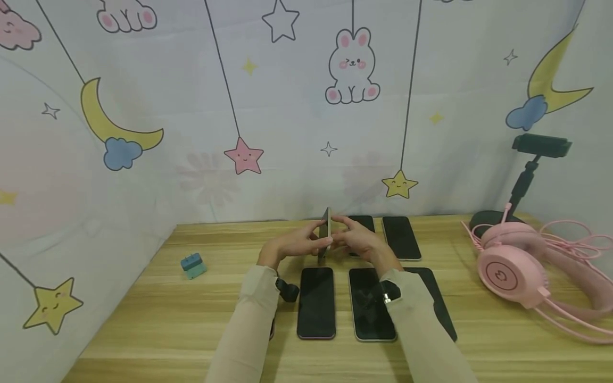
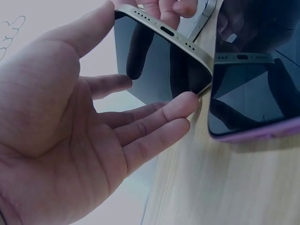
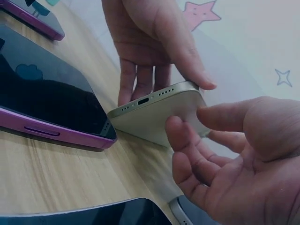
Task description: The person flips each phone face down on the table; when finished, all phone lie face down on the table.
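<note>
A smartphone with a pale gold frame stands on edge above the table, between both hands. My left hand holds it on the dark screen side, thumb at one corner and fingertips by the opposite edge. On the plain back, my right hand pinches it with thumb and fingers. The charging port end faces the wrists. Just in front of the hands lies a purple-edged phone, screen up. Another phone lies partly beneath the right wrist.
Two more phones lie at the back, one fully visible. A large dark device sits partly behind the right sleeve. Pink headphones and a black stand are at right, a small blue block at left. A printed curtain hangs behind.
</note>
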Action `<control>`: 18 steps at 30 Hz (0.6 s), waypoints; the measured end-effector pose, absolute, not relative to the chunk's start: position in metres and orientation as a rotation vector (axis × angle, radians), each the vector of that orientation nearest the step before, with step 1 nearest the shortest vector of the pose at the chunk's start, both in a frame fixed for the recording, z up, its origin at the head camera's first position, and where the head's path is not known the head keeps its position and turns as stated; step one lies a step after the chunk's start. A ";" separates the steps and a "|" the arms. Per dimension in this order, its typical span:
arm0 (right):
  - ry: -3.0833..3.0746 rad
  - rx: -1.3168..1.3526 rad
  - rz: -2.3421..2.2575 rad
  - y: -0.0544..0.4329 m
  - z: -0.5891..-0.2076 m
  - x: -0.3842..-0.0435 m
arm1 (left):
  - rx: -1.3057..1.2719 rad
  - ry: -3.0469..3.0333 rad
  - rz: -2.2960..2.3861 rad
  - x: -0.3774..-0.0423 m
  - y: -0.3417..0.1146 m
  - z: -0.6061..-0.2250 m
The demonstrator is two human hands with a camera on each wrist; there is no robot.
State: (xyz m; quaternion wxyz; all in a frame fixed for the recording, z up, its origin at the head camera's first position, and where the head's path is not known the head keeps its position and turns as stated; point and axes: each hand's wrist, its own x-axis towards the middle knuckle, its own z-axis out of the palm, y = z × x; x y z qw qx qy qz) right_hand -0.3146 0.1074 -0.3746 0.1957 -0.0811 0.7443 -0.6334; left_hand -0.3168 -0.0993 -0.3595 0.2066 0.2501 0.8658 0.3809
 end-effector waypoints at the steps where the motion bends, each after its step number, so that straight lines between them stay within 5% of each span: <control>1: 2.081 -0.229 -1.770 0.107 -0.375 -0.315 | 0.700 2.413 1.071 -0.317 -0.099 -0.359; 18: 2.013 -0.200 -1.782 0.101 -0.378 -0.312 | 0.776 2.405 1.184 -0.317 -0.106 -0.356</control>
